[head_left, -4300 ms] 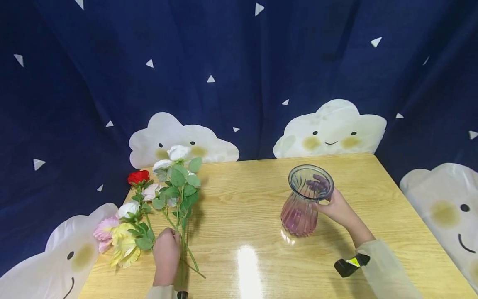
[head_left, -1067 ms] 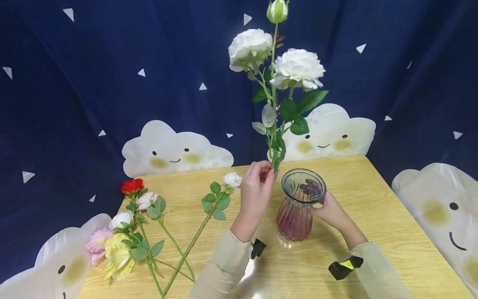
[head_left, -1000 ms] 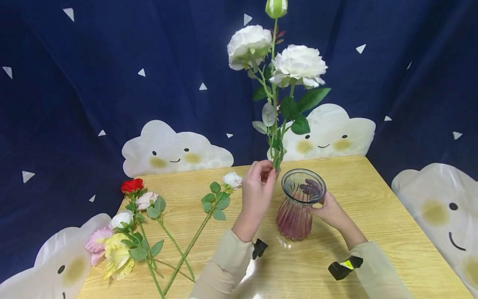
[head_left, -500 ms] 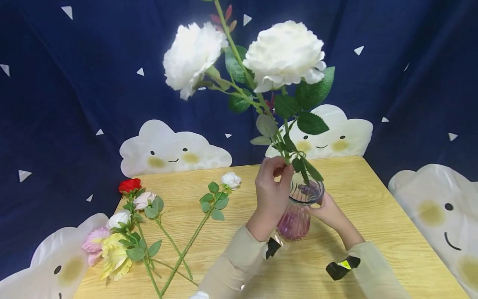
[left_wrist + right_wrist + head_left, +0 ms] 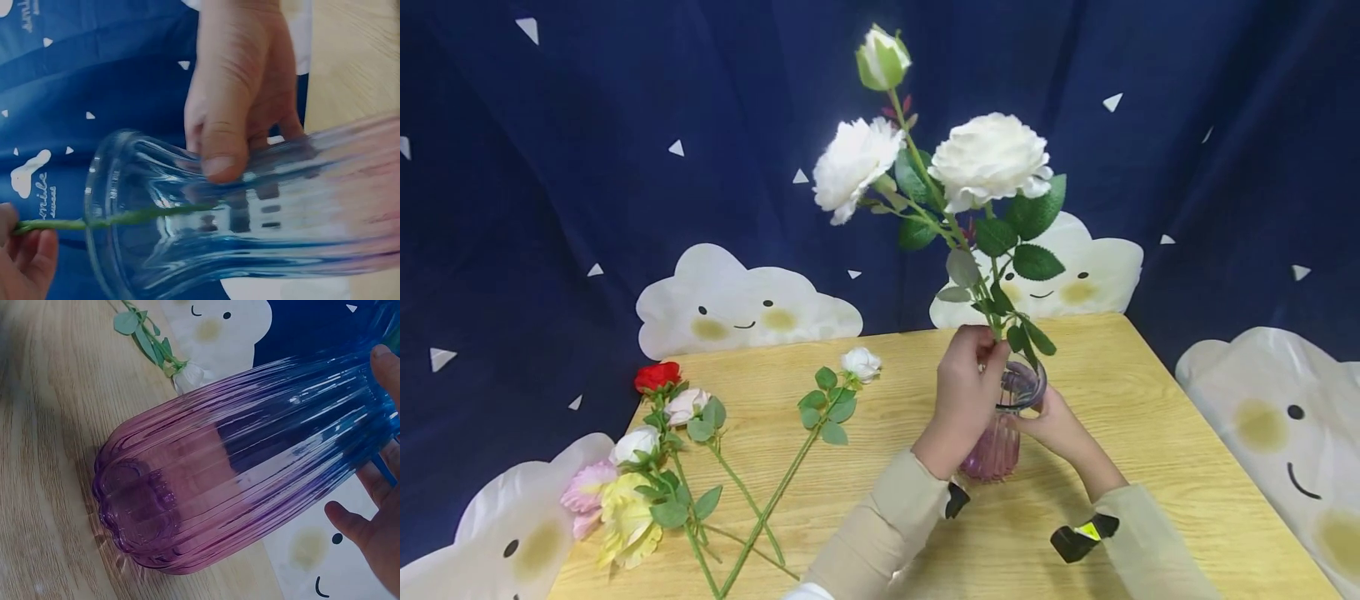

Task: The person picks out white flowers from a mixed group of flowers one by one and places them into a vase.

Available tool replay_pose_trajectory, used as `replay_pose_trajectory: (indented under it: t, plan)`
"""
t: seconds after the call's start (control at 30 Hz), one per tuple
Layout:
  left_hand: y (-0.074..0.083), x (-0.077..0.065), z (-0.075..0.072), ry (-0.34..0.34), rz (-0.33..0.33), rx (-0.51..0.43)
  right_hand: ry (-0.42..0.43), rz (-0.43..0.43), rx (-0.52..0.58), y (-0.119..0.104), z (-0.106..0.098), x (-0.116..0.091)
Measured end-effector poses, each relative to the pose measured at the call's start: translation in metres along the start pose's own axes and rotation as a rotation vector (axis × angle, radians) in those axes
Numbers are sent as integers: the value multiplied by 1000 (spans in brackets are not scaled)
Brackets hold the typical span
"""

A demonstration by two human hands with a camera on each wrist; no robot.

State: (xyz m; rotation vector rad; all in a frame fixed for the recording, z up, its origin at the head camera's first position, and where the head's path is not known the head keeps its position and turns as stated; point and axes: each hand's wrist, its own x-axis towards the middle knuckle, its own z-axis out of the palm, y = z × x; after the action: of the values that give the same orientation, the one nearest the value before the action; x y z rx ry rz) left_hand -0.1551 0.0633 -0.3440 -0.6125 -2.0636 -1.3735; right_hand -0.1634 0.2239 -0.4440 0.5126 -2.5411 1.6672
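Observation:
In the head view my left hand [image 5: 967, 383] pinches the green stem of a tall white flower spray [image 5: 992, 162], which carries two full blooms and a bud. Its leaves overlap the rim of a ribbed glass vase [image 5: 992, 454], bluish on top and pink below. The left wrist view shows the stem [image 5: 144, 216] passing through the vase's mouth, its lower end inside the neck. My right hand [image 5: 1063, 425] grips the vase around the neck, thumb on the near side. In the right wrist view the pink base [image 5: 137, 512] sits at the wooden tabletop.
On the table's left lie a red rose [image 5: 657, 377], pale roses, a pink flower [image 5: 587, 492] and a yellow flower [image 5: 628, 521]. A single white rose [image 5: 861, 364] lies nearer the middle, its stem crossing others. A dark blue curtain [image 5: 760, 125] hangs behind the table.
My left hand has left the flowers on the left, raised the white spray, then moved right and lowered its stem into the vase's mouth. My right hand keeps holding the vase.

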Motion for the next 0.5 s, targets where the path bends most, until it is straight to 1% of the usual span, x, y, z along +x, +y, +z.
replay_pose_trajectory:
  t: [0.13, 0.2, 0.3, 0.37, 0.43, 0.5]
  plan:
    - [-4, -3, 4, -103, -14, 176, -4, 4, -9, 1, 0, 0]
    - [-4, -3, 3, -152, -15, 283, -4, 6, -12, 1, 0, -1]
    - [-5, -5, 3, -234, -26, 481, 1, 10, -21, 1, 0, -1]
    - [-5, -6, 3, -278, -27, 595, 4, 22, -26, 0, 0, -1]
    - [-4, -8, 4, -315, -34, 657, 4, 34, -27, 0, 1, -2]
    - [-4, -9, 4, -340, -50, 671, 3, 42, -27, 0, 1, -2]
